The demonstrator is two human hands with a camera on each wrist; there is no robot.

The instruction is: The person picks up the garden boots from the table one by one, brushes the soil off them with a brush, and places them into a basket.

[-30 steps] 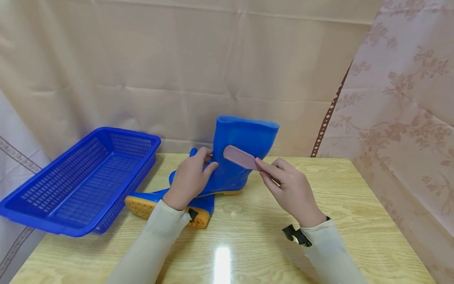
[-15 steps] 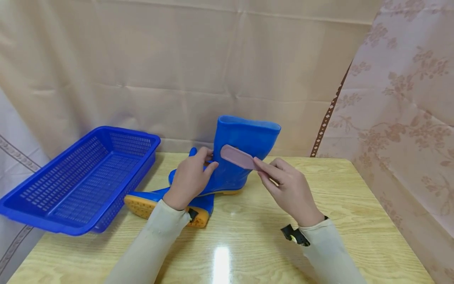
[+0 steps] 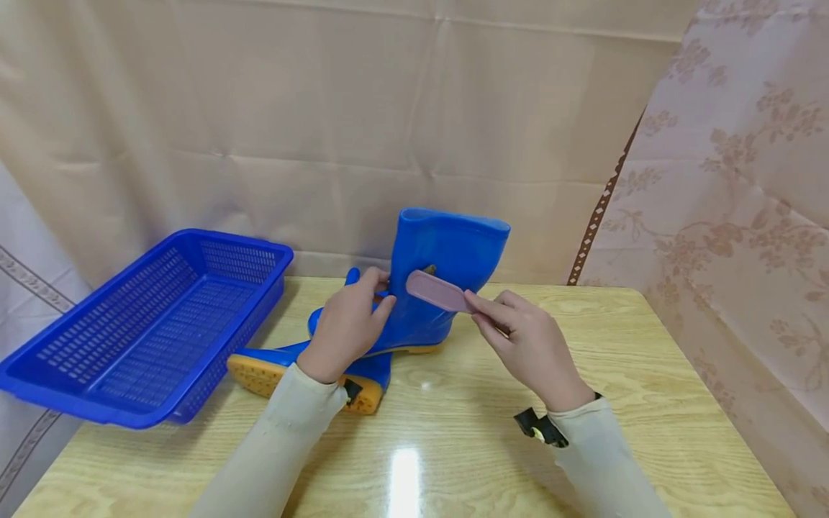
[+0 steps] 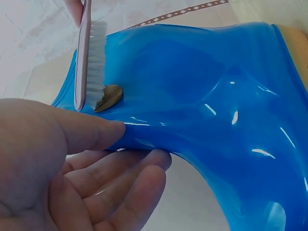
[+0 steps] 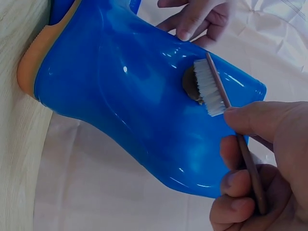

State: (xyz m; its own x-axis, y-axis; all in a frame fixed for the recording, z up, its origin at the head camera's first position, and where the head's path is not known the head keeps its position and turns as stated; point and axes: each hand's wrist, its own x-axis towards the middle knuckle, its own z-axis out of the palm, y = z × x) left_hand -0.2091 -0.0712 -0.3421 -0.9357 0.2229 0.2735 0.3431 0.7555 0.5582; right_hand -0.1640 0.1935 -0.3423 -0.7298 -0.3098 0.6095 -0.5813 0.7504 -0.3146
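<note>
A blue rain boot (image 3: 456, 248) with a yellow sole stands on the table, its shaft upright. My left hand (image 3: 350, 320) grips the front edge of the shaft, thumb on the near side and fingers behind. In my right hand (image 3: 531, 345) is the handle of a pink scrub brush (image 3: 437, 290) with white bristles facing the boot. On the shaft is a brown muddy spot (image 5: 191, 84), and the bristles are right at its edge in both wrist views. A second blue boot (image 3: 259, 378) lies on its side, partly hidden under my left arm.
To the left, a blue perforated plastic basket (image 3: 283, 291) stands on the wooden table (image 3: 466, 453). A beige curtain (image 3: 324, 129) hangs behind the table, and a flowered cloth (image 3: 745, 237) hangs along the right side.
The brush has shifted slightly left, then a little down and right, and the brown spot now shows above its head. My left hand keeps its hold on the boot.
</note>
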